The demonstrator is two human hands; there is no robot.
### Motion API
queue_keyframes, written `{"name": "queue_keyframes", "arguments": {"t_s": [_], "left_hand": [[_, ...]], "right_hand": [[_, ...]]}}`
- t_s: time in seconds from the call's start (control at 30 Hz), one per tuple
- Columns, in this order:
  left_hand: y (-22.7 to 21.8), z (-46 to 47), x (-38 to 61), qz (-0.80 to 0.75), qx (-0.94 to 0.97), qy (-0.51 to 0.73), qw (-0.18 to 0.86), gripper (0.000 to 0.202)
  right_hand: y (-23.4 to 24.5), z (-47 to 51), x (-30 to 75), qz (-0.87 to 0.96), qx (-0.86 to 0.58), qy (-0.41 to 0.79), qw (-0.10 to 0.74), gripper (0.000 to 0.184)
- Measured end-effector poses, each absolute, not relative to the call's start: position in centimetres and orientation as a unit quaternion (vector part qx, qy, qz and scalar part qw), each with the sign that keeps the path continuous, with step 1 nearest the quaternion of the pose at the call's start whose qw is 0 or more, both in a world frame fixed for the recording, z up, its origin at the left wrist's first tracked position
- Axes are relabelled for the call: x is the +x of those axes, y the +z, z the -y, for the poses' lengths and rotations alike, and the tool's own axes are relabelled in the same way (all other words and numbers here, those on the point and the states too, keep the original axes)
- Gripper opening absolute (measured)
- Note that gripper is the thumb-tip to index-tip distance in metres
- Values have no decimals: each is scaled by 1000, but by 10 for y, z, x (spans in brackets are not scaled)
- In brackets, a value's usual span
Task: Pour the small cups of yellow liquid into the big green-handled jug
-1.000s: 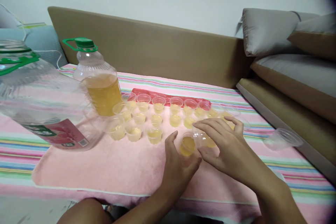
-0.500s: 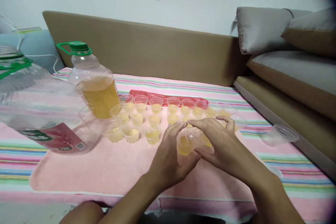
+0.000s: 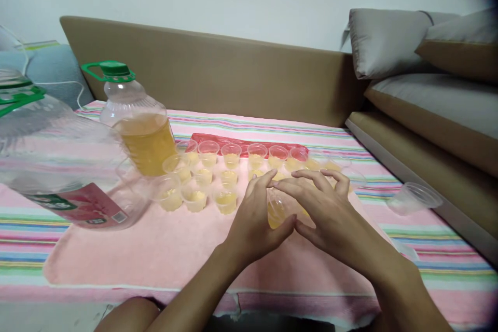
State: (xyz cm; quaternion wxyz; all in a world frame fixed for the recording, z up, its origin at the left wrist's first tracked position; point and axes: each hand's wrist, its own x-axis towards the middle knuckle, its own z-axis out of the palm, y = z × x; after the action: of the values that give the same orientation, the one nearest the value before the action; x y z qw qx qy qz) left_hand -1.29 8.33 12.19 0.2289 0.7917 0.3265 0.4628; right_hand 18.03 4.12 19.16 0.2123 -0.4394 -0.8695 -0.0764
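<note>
My left hand (image 3: 254, 220) curls round a small clear plastic cup (image 3: 275, 210) holding yellow liquid, on the pink towel (image 3: 155, 249). My right hand (image 3: 327, 215) arches over the cup's top from the right, fingertips pressing down on a clear lid that is mostly hidden under them. Both hands close around the same cup. Behind them stand several more small cups of yellow liquid (image 3: 225, 198) in rows.
A big bottle of yellow liquid with a green cap (image 3: 138, 124) stands at the left of the cups. A large near-empty clear bottle (image 3: 58, 166) lies on its side at far left. A spare clear cup (image 3: 414, 198) lies at the right. Sofa cushions (image 3: 389, 41) rise beyond.
My left hand has closed further round the cup and my right hand has come down over its top, covering the lid. The view shifted slightly.
</note>
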Motion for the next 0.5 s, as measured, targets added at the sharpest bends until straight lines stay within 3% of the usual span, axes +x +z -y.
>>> {"name": "queue_keyframes", "arguments": {"t_s": [0.17,0.3,0.37,0.5], "left_hand": [[118,-82,-11,-328,754,489,289,79],[116,-83,-8,-327,737,501,313,82],[115,-84,-7,-316,734,512,316,83],[113,-86,-7,-300,731,526,314,85]], "right_hand": [[197,-35,204,826,-447,-12,342,61],[182,-32,209,728,-464,65,500,33],[168,-34,204,708,-469,91,520,28],[148,-39,191,694,-452,121,547,40]]}}
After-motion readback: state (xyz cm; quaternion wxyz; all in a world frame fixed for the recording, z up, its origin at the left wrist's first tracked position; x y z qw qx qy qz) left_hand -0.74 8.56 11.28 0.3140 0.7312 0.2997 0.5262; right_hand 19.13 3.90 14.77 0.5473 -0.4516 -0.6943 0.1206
